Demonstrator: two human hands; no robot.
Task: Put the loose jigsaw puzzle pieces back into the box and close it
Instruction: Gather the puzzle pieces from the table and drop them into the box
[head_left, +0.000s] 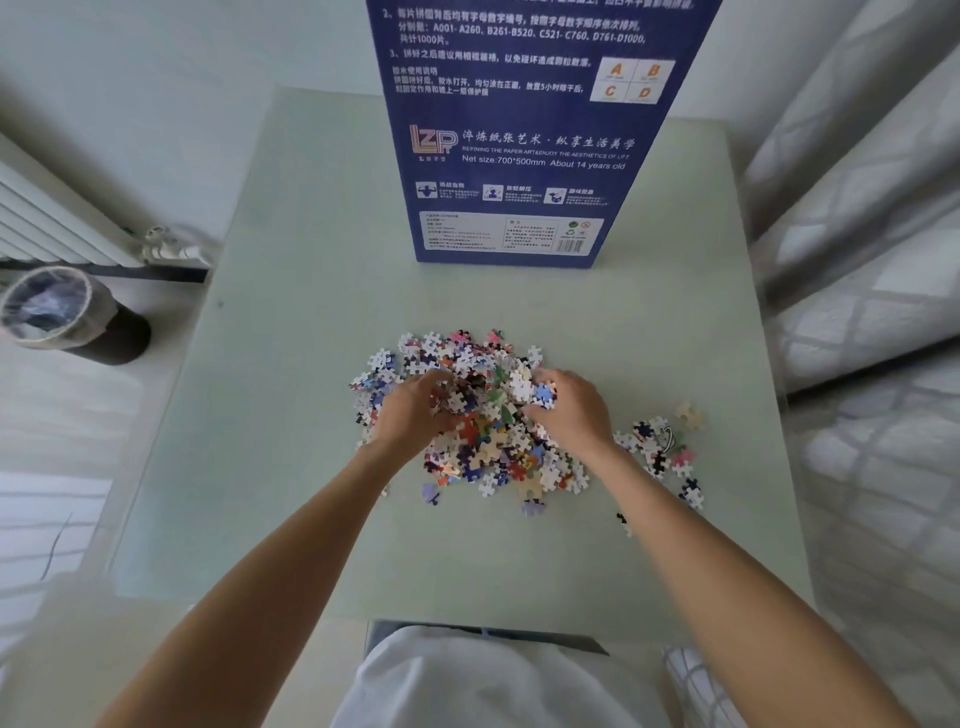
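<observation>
Now we curl our left hand (415, 410) and right hand (569, 410) around puzzle pieces (483, 421) heaped mid-table. We should scoop from both sides, gather the strays at right, then carry them to the far box (524, 156).

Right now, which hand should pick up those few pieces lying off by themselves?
The right hand, probably. The stray pieces lie on the table just to its right, near that wrist. The left hand is at the far side of the pile and would have to cross over it.
</observation>
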